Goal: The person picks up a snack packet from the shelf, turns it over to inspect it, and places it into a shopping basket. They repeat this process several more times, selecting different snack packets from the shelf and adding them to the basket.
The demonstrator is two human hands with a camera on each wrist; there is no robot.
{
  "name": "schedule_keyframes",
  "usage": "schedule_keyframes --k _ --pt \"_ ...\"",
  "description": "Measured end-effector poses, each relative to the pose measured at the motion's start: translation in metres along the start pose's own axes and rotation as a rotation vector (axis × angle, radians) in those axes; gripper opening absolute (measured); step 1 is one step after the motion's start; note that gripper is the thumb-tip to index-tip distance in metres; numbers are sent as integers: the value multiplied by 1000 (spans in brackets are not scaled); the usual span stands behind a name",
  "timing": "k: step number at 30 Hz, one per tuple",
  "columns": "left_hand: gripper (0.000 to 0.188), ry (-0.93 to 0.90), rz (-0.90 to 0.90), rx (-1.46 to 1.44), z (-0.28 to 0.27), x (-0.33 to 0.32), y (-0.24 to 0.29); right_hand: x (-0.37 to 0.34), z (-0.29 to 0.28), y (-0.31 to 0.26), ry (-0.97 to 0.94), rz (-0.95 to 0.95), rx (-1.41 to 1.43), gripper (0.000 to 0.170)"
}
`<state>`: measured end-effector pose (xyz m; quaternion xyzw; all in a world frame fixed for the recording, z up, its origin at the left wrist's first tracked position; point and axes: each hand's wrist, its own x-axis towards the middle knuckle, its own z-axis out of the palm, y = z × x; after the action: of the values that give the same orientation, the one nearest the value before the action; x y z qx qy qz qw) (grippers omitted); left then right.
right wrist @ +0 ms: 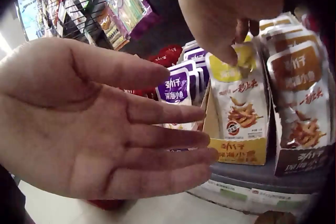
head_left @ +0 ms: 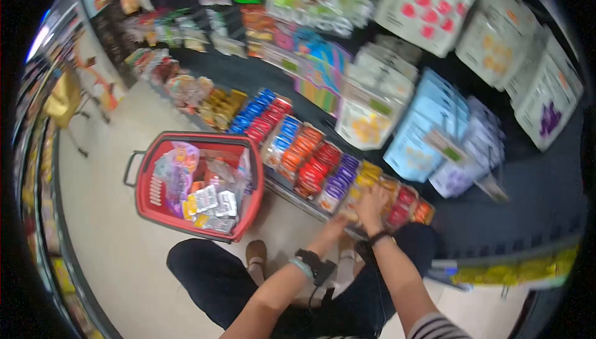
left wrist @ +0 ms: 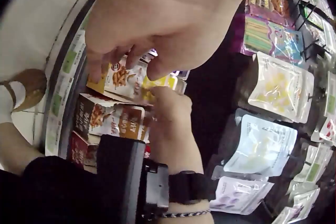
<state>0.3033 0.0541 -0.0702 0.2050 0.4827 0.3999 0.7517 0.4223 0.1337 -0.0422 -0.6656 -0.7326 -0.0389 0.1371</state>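
My right hand reaches down over a yellow display box of small dried-fish snack packets. In the right wrist view, its thumb and fingers pinch the yellow top of the front packet, which stands upright in the box. My left hand is held out beside the box front, palm in view and fingers straight, with nothing in it. Beside the yellow box are a box of brown packets and one of purple packets.
A red shopping basket holding several packets stands on the floor to the left. More snack boxes, such as red packets, line the low shelf. Bagged candies hang above it. My knees flank the shelf edge.
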Motion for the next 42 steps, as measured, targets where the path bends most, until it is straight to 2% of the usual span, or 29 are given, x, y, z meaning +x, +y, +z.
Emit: schedule_keyframes --k 2,4,6,7,9,10,12,13,14,15,16,18,19,20,21,22,24,26,28,30,35,42 --pt "42 -24 78 149 -10 21 -21 -2 -14 -8 27 -64 25 23" --pt "49 44 111 315 -2 2 -7 -3 -9 -8 -111 5 293 20" --pt "54 218 483 552 4 -11 -5 -5 -24 -18 -112 2 386 15" --pt "54 252 500 545 9 -21 6 -5 -35 -25 -111 -34 400 15" --pt "54 450 1056 742 20 -43 24 -9 -58 -32 -140 -50 607 17" --pt "54 462 1066 739 22 -52 29 -14 -69 -37 -136 -65 610 17" --pt "50 368 1037 575 22 -69 37 -29 -94 -53 -240 0 1066 19" --pt "50 371 1053 575 16 -70 36 -35 -112 -60 -277 -89 1099 17" --pt "47 313 810 527 8 -70 33 -41 -117 -65 -269 -102 1100 17" --pt "44 254 567 474 1 -73 30 -50 -120 -67 -155 -114 1105 15" --pt "44 260 578 470 -1 -87 35 -59 -120 -67 -42 -128 1108 14" --pt "29 312 592 267 -5 -114 43 -75 -118 -69 -18 -85 1066 13" --pt "29 324 599 265 -9 -120 45 -83 -121 -73 -127 -38 1119 12" --pt "31 360 799 171 -13 -127 45 -93 -121 -76 -240 13 1169 12" --pt "33 392 993 74 -16 -134 44 -102 -113 -76 -430 83 1355 13" --pt "33 397 987 73 -26 -136 39 -108 -118 -85 -437 87 1355 13" --pt "27 623 749 167 -52 -142 25 -126 -130 -105 -570 -24 1419 14" --pt "24 648 876 126 -64 -169 30 -138 -154 -126 -637 -18 1411 13" --pt "24 535 646 -230 -51 -227 67 -148 -169 -146 -608 -84 1543 11" --pt "27 485 706 -344 -48 -248 79 -155 -181 -151 -716 -55 1627 9" --pt "34 424 708 -381 -40 -283 94 -163 -198 -159 -687 -102 1671 9" --pt "41 387 745 -333 -37 -287 89 -166 -200 -152 -679 -112 1662 9"
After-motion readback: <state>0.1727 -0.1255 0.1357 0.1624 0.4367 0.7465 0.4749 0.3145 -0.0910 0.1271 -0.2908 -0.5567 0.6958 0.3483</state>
